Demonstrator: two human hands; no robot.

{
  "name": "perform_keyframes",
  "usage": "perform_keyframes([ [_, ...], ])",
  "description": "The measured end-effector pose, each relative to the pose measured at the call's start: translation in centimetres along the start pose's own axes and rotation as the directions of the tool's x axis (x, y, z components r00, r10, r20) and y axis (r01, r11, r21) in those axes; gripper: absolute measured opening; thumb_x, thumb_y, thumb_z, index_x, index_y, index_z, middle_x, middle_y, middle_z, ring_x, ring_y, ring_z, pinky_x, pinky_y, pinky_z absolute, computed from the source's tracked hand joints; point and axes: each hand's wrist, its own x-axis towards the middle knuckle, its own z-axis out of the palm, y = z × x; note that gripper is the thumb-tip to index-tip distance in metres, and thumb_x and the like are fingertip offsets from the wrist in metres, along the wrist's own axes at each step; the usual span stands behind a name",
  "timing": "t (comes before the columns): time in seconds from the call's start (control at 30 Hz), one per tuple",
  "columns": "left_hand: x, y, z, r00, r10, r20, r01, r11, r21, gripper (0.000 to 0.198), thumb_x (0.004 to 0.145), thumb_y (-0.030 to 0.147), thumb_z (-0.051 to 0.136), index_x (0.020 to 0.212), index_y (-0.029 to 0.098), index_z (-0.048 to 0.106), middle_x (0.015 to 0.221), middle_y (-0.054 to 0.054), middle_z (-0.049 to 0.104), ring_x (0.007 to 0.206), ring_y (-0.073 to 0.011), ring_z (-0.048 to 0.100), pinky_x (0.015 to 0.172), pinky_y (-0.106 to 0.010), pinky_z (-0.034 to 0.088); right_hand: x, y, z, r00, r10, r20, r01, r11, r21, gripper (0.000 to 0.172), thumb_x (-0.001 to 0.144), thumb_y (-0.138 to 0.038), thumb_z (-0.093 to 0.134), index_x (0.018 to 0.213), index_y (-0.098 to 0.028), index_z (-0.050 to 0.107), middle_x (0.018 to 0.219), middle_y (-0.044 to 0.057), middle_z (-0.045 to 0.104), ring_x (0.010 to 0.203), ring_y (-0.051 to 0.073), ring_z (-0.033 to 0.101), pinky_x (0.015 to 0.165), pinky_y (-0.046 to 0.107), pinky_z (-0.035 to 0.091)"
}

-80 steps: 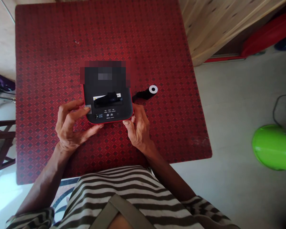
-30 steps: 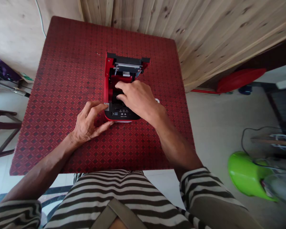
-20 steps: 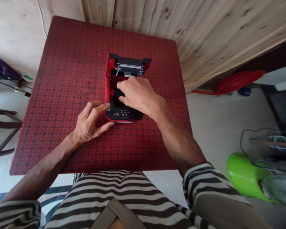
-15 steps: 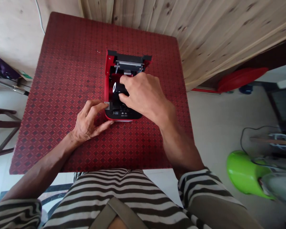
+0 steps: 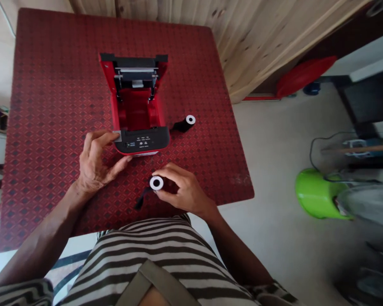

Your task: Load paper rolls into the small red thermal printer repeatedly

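A red and black receipt printer (image 5: 139, 140) stands on the table with its lid (image 5: 136, 70) raised. Its red inner bay (image 5: 137, 112) holds nothing. My left hand (image 5: 97, 159) grips the printer's near left corner, fingertips on a grey tab (image 5: 117, 136) and thumb low at the front edge. In front of the printer, my right hand (image 5: 185, 189) pinches a small black paper roll (image 5: 156, 182) with a white end and dark core; a dark strip trails from it. A second black paper roll (image 5: 188, 122), its white end showing, lies right of the printer with a loose dark tail.
The table (image 5: 67, 76) has a red patterned cover. Wooden planking (image 5: 172, 17) borders its far side. To the right on the floor are a green bucket (image 5: 315, 193), a cable (image 5: 312, 148) and a red object (image 5: 306, 76).
My right hand has drawn back from the printer's bay toward me with a black paper roll. The bay and the second roll now show. My left hand stays on the printer's corner.
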Motion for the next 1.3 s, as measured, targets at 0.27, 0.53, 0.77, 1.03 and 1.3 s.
perform_keyframes([
  [0.27,0.0,-0.4,-0.1,1.000,0.004,0.002,-0.004,0.999,0.032,0.074,0.090,0.046,0.088,0.155,0.034,0.054,0.126,-0.009,0.072,0.104,-0.0266,0.072,0.092,-0.046,0.065,-1.7,1.4,1.0,0.989,0.145,-0.002,-0.145,0.989,0.011,0.043,0.092,-0.035,0.083,0.132,-0.025,0.071,0.112,0.005,0.080,0.093,0.018,0.077,0.086,0.038,0.068],
  [0.53,0.0,-0.5,-0.1,1.000,0.024,0.007,-0.024,0.999,0.040,0.065,0.095,0.044,0.081,0.153,0.027,0.055,0.125,-0.006,0.071,0.107,-0.0253,0.073,0.091,-0.046,0.065,0.0,4.9,-5.7,0.767,0.322,-0.556,-0.358,0.933,0.046,0.028,0.094,-0.040,0.076,0.117,-0.024,0.078,0.112,0.006,0.081,0.092,0.018,0.075,0.082,0.036,0.065],
  [0.77,0.0,-0.5,0.3,0.999,0.016,-0.041,-0.016,1.000,0.006,0.064,0.091,0.054,0.085,0.143,0.026,0.061,0.120,-0.007,0.074,0.099,-0.0228,0.073,0.084,-0.043,0.066,3.3,10.2,-6.5,0.867,0.344,-0.359,-0.329,0.939,0.106,0.066,0.085,-0.053,0.084,0.145,-0.033,0.066,0.142,0.008,0.072,0.105,0.024,0.072,0.083,0.040,0.066],
  [1.03,0.2,-0.6,0.2,0.995,0.098,-0.033,-0.097,0.995,0.028,0.066,0.097,0.051,0.080,0.151,0.021,0.056,0.120,-0.008,0.073,0.101,-0.0219,0.070,0.082,-0.040,0.067,5.3,11.4,-5.3,0.831,0.332,-0.446,-0.324,0.941,0.097,0.045,0.084,-0.061,0.081,0.112,-0.026,0.075,0.105,0.004,0.081,0.093,0.022,0.074,0.083,0.039,0.062],
  [1.3,-0.2,0.2,0.2,0.999,0.022,0.023,-0.022,1.000,0.010,0.067,0.098,0.046,0.079,0.155,0.030,0.049,0.123,-0.009,0.073,0.114,-0.0262,0.071,0.097,-0.045,0.068,6.7,1.8,-9.0,0.919,-0.021,-0.393,0.039,0.998,0.039,0.033,0.093,-0.048,0.080,0.117,-0.031,0.067,0.112,0.002,0.079,0.100,0.022,0.075,0.089,0.040,0.064],
])
